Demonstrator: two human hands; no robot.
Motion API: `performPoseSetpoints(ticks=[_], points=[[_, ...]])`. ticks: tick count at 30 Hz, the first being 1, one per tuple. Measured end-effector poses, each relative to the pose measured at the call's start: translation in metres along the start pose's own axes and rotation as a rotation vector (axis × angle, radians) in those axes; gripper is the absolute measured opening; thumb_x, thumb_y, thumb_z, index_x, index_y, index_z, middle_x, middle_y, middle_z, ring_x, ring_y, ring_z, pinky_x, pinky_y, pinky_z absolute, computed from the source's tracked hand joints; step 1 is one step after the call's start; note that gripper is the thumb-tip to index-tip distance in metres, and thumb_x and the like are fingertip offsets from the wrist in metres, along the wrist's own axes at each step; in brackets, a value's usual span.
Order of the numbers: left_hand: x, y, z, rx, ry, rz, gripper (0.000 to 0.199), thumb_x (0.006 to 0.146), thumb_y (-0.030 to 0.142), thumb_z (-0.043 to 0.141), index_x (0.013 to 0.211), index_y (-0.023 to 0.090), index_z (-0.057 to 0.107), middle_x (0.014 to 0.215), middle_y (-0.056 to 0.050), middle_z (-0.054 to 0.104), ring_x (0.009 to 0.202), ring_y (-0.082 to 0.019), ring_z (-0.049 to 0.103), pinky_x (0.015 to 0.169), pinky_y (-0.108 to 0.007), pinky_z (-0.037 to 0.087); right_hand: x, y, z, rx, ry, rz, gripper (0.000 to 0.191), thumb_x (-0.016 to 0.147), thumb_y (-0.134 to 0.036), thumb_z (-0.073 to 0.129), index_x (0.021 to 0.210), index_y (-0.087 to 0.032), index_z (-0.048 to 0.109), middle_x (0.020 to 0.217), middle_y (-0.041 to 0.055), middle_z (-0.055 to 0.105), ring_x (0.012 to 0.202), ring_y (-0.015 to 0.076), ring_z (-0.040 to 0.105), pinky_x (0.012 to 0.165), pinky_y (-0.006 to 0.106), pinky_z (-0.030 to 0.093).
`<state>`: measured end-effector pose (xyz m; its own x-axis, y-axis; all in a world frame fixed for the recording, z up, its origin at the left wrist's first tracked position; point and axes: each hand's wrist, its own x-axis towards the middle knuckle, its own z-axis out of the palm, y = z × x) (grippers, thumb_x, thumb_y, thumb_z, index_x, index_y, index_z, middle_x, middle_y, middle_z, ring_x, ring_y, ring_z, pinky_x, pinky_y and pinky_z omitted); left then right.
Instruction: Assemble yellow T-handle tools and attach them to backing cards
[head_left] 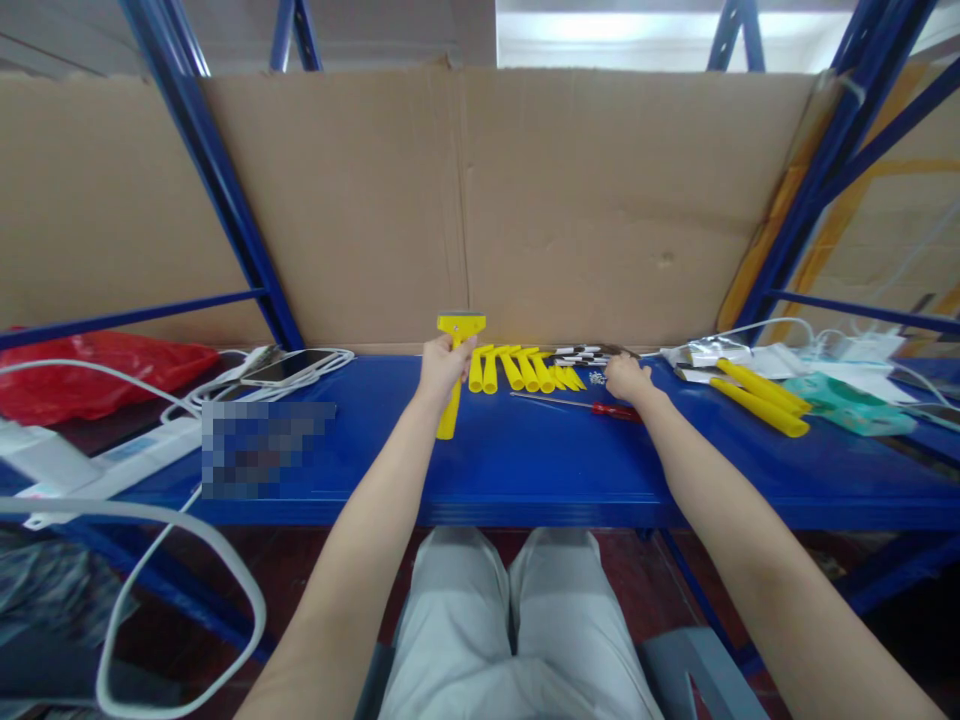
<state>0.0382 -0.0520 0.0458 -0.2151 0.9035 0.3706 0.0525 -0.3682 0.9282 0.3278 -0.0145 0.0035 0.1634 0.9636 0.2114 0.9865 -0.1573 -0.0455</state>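
Observation:
My left hand (444, 368) is closed round a yellow scraper (450, 418), held upright with its wide metal-edged head at the top. Just right of it, several yellow scraper handles (513, 370) lie in a row, with small yellow pieces (568, 378) at the row's end. My right hand (627, 380) reaches down at a pile of black-and-white strips (581, 356), its fingers bent together; what they pinch is hidden. Small metal parts (597, 378), perhaps screws, lie beside those fingers. A screwdriver (611, 410) with a red handle lies just below my right hand.
Two long yellow handles (761, 398) and a green plastic packet (851, 403) lie to the right. On the left are a red bag (105, 375), a phone (292, 367), white cables and a power strip (142, 455). Cardboard (600, 200) stands behind the blue shelf (525, 470).

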Motion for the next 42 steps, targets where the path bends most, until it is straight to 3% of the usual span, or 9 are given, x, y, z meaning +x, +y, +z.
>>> performPoseSetpoints(ticks=[3, 6, 11, 15, 20, 26, 33, 42], points=[[-0.001, 0.003, -0.002, -0.232, -0.045, -0.163, 0.024, 0.074, 0.011, 0.062, 0.061, 0.018, 0.042, 0.044, 0.009, 0.041, 0.031, -0.004, 0.033, 0.031, -0.015, 0.024, -0.005, -0.005, -0.006, 0.016, 0.037, -0.027, 0.038, 0.086, -0.011, 0.041, 0.123, -0.011, 0.053, 0.125, 0.0201, 0.053, 0.125, 0.0294, 0.045, 0.101, 0.049, 0.037], [0.000, -0.001, -0.002, -0.332, -0.190, -0.358, 0.021, 0.075, 0.006, 0.060, 0.066, 0.017, 0.044, 0.046, 0.008, 0.042, 0.031, -0.002, 0.033, 0.029, -0.012, 0.023, -0.009, -0.011, -0.010, 0.053, 0.089, -0.060, 0.036, 0.085, -0.011, 0.043, 0.118, -0.011, 0.055, 0.124, 0.0208, 0.054, 0.123, 0.0305, 0.046, 0.100, 0.049, 0.037], [0.003, -0.012, 0.003, -0.341, -0.387, -0.588, 0.021, 0.083, 0.001, 0.050, 0.069, 0.016, 0.045, 0.047, 0.007, 0.043, 0.029, -0.002, 0.032, 0.028, -0.011, 0.022, -0.006, -0.021, -0.008, 0.249, 0.150, -0.091, 0.025, 0.087, -0.015, 0.041, 0.103, -0.015, 0.061, 0.118, 0.0165, 0.057, 0.113, 0.0276, 0.051, 0.093, 0.041, 0.042], [0.005, -0.020, 0.010, -0.266, -0.488, -0.665, 0.019, 0.089, 0.003, 0.043, 0.075, 0.014, 0.049, 0.046, 0.007, 0.042, 0.030, -0.003, 0.033, 0.028, -0.011, 0.022, -0.005, -0.035, -0.006, 0.455, 0.171, -0.273, 0.019, 0.086, -0.014, 0.042, 0.087, -0.015, 0.061, 0.105, 0.0130, 0.062, 0.103, 0.0225, 0.056, 0.090, 0.033, 0.042], [0.001, -0.024, 0.017, -0.180, -0.525, -0.704, 0.014, 0.088, 0.005, 0.047, 0.078, 0.015, 0.051, 0.046, 0.007, 0.041, 0.031, -0.003, 0.035, 0.030, -0.011, 0.023, -0.013, -0.060, 0.000, 0.699, 0.151, -0.513, 0.013, 0.084, -0.018, 0.045, 0.079, -0.018, 0.056, 0.090, 0.0058, 0.061, 0.089, 0.0185, 0.056, 0.084, 0.033, 0.044], [-0.010, -0.025, 0.025, -0.160, -0.552, -0.666, 0.011, 0.085, 0.008, 0.054, 0.077, 0.016, 0.053, 0.048, 0.007, 0.042, 0.034, -0.003, 0.037, 0.035, -0.012, 0.026, -0.019, -0.078, 0.007, 0.755, 0.200, -0.668, 0.011, 0.081, -0.021, 0.052, 0.071, -0.020, 0.054, 0.082, 0.0023, 0.057, 0.089, 0.0186, 0.053, 0.088, 0.037, 0.041], [-0.014, -0.026, 0.030, -0.154, -0.569, -0.622, 0.010, 0.082, 0.005, 0.055, 0.083, 0.016, 0.054, 0.049, 0.007, 0.043, 0.034, -0.002, 0.035, 0.035, -0.012, 0.022, -0.024, -0.083, 0.007, 0.733, 0.190, -0.661, 0.013, 0.080, -0.019, 0.052, 0.067, -0.020, 0.053, 0.079, 0.0028, 0.057, 0.089, 0.0195, 0.052, 0.088, 0.037, 0.040], [-0.020, -0.019, 0.031, -0.050, -0.561, -0.538, 0.016, 0.081, 0.005, 0.058, 0.070, 0.015, 0.051, 0.049, 0.005, 0.046, 0.035, -0.003, 0.037, 0.035, -0.016, 0.026, -0.030, -0.086, 0.002, 0.727, 0.142, -0.558, 0.012, 0.079, -0.019, 0.055, 0.067, -0.019, 0.057, 0.081, 0.0034, 0.059, 0.089, 0.0189, 0.054, 0.088, 0.036, 0.041]])
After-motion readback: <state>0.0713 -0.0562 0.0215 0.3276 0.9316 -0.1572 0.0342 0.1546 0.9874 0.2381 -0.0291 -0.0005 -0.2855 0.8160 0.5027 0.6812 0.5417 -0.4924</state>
